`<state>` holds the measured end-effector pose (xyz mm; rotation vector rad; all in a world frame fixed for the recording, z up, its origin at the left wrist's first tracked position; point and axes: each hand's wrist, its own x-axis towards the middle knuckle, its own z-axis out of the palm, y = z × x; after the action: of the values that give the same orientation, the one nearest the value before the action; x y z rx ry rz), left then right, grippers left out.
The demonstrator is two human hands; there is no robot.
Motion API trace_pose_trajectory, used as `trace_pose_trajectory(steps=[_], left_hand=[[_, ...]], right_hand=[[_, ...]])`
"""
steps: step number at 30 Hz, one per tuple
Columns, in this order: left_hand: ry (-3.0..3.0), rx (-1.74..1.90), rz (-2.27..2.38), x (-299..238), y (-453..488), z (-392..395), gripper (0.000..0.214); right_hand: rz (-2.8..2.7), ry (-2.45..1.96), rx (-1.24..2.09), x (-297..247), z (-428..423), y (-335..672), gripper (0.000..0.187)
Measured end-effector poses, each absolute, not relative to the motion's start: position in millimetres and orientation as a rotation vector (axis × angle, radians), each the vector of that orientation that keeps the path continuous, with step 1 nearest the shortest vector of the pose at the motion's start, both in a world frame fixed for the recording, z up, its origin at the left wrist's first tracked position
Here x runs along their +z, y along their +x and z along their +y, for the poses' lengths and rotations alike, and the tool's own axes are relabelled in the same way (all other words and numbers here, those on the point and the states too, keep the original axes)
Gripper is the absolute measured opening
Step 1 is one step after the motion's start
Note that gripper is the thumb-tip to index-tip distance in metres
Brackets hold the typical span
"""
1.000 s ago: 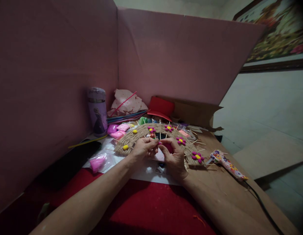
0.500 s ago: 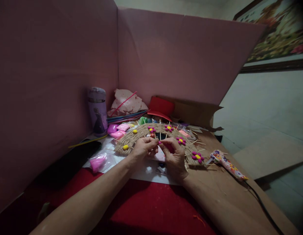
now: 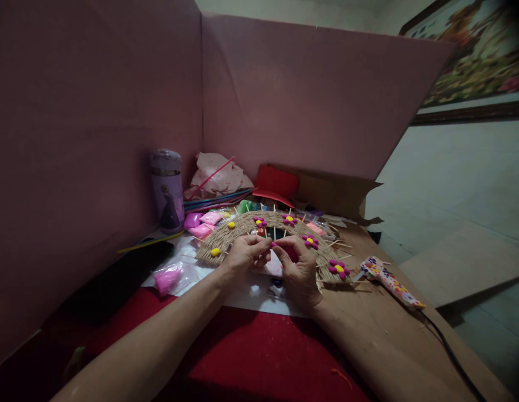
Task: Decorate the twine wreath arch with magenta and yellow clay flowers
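Between the fingertips of both hands is a small piece of magenta clay (image 3: 274,244), mostly covered by the fingers. My left hand (image 3: 247,254) pinches it from the left, and my right hand (image 3: 300,271) from the right. Just beyond them lies a twine-wrapped arch (image 3: 245,225) with thin wooden sticks poking out of its edges. Clay flowers with magenta petals and yellow centres, such as the large flower (image 3: 338,268), sit along its top and right side. On its left part are two plain yellow clay ovals, one a lower oval (image 3: 215,252).
A flowered glue gun (image 3: 391,283) with a black cord lies at right on brown board. Left stand a purple tumbler (image 3: 167,192) and a bag of pink clay (image 3: 167,279). Clay packets (image 3: 201,230) lie behind the arch. Pink panels (image 3: 305,100) wall the back and left.
Both hands stay in the same place, with only slight finger motion around the magenta clay. Nothing else has visibly moved.
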<state>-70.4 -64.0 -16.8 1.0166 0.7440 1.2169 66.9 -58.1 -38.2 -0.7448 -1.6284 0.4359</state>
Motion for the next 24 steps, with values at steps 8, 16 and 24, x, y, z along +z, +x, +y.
trace_pose_trajectory(steps=[8, 16, 24], left_hand=[[1.043, 1.202, 0.748, -17, -72, -65, 0.035], [1.161, 1.269, 0.905, -16, -74, -60, 0.030], [1.925, 1.542, 1.919, 5, -92, -33, 0.011]], right_hand=[[-1.628, -0.712, 0.422, -36, -59, 65, 0.004], [-1.605, -0.759, 0.458, -38, -58, 68, 0.013], [-1.605, -0.795, 0.443, -39, -55, 69, 0.011]])
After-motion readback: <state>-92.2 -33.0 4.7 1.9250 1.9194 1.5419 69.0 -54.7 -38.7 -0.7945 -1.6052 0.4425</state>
